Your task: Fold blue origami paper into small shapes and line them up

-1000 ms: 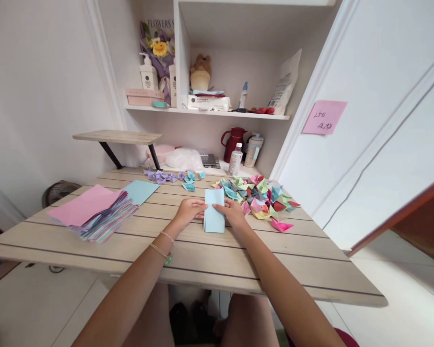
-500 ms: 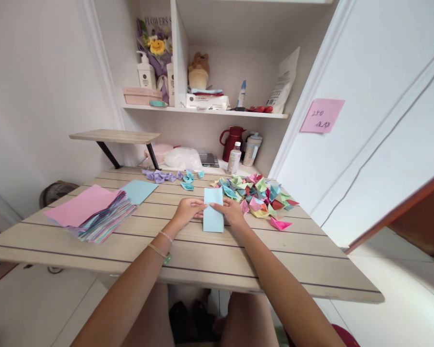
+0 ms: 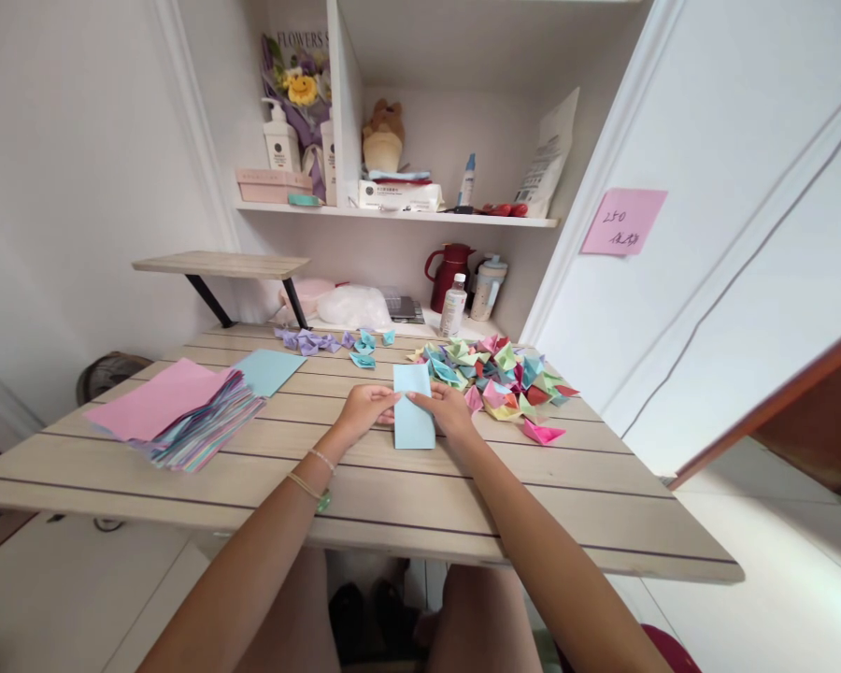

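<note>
A light blue folded sheet of paper, a tall narrow rectangle, is between my hands over the middle of the table. My left hand pinches its left edge, thumb on the front face. From the other side my right hand grips the right edge, its thumb also lying on the front; the fingers behind the paper are partly hidden. Just beyond my right hand lies a heap of folded paper boats in many colours. Smaller purple folded pieces and blue folded pieces sit along the back of the table.
On the left of the slatted table rests a thick stack of coloured paper, pink on top, beside a blue sheet. A small raised shelf stands at the back left. A bottle and a red jug are behind the boats.
Almost nothing differs. Both hands keep the same hold on the blue paper, and the view has shifted very slightly.
</note>
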Motion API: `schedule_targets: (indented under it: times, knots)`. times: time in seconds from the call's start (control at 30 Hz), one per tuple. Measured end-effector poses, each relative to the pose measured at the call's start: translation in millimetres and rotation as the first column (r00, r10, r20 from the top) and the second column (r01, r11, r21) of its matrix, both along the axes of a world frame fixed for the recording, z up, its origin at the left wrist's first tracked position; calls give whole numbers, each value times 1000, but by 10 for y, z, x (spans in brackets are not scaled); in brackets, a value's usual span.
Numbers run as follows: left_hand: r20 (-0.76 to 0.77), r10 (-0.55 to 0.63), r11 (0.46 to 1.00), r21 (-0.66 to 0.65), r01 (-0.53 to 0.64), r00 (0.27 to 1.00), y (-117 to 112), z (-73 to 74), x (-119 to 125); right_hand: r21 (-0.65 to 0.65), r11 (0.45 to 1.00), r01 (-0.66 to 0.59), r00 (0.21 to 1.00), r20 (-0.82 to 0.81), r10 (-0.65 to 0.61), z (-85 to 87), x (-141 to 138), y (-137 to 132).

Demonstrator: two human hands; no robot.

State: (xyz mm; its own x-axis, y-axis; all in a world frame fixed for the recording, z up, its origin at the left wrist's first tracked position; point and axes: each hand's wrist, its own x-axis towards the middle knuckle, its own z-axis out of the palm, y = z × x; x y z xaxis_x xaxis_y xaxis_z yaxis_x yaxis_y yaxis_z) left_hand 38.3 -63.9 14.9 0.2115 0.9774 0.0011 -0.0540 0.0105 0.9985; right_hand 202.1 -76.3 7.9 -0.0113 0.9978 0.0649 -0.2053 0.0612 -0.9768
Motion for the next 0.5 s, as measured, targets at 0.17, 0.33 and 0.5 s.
schedule_targets:
  times: [0.17, 0.33, 0.5]
  knots:
    - [6, 9, 1000, -8, -9, 1000, 4, -16, 4, -17, 1000, 7, 1000, 7, -7, -22, 0, 17]
    - [5, 17, 1000, -7, -17, 1000, 1, -13, 5, -9, 1000, -2, 1000, -5, 2, -39, 4, 28]
    - [10, 8, 1000, -3, -8, 1000, -4, -11, 6, -17, 1000, 7, 1000, -6, -7, -50, 5, 34]
